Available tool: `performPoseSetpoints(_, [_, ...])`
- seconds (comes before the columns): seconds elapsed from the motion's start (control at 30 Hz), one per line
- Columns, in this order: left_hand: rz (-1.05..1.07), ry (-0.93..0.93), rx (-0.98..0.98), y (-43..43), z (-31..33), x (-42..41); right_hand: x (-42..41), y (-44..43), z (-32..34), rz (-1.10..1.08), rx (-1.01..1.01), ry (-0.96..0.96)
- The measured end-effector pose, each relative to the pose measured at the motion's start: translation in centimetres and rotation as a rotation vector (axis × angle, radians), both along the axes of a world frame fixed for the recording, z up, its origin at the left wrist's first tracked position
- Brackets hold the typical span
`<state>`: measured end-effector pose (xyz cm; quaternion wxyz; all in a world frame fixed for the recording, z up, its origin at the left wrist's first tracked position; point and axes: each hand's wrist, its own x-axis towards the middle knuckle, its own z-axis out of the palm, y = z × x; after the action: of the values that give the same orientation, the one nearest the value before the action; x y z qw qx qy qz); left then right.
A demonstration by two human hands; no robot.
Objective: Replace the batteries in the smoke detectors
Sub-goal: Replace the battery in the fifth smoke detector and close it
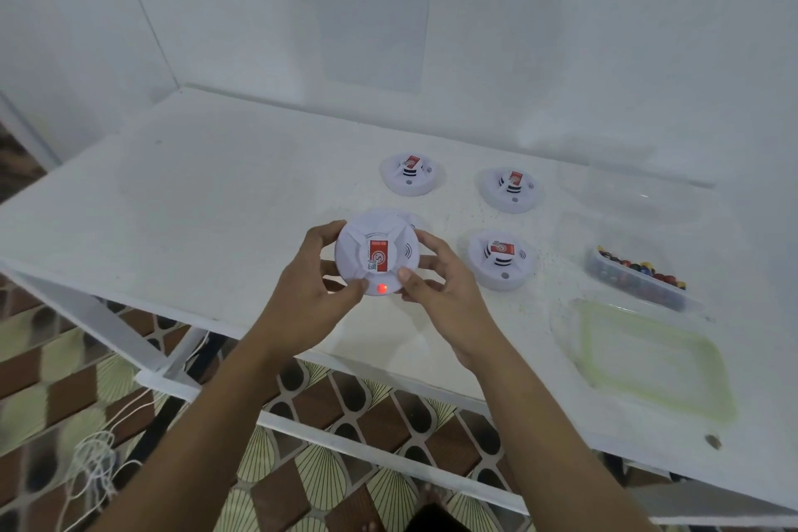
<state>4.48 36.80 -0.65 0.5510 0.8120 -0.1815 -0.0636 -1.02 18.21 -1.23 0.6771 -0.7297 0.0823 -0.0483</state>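
A round white smoke detector (376, 251) with a red label is lifted above the white table (207, 194). A red light glows on its near edge. My left hand (317, 289) grips its left side, thumb on the near rim. My right hand (440, 285) grips its right side, thumb on the near rim beside the light. Three more white detectors sit on the table: one at the back (412, 174), one at the back right (511, 189) and one to the right of my hands (501, 259).
A clear tub of small coloured batteries (639, 276) stands at the right. A clear lid with a green seal (647, 363) lies near the front right edge. A printed sheet (373, 4) hangs on the wall behind. Patterned floor and white cord lie below.
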Motion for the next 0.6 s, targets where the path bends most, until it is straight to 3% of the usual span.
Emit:
performPoseSetpoints(0.33, [0.099, -0.008, -0.004, -2.6, 0.5, 0.8, 2.2, -2.3, 0.3, 0.047, 0.021, 0.018])
performPoseSetpoints(0.6, [0.184, 0.035, -0.131, -5.3, 0.4, 2.0, 4.2, -4.9, 0.9, 0.092, 0.027, 0.042])
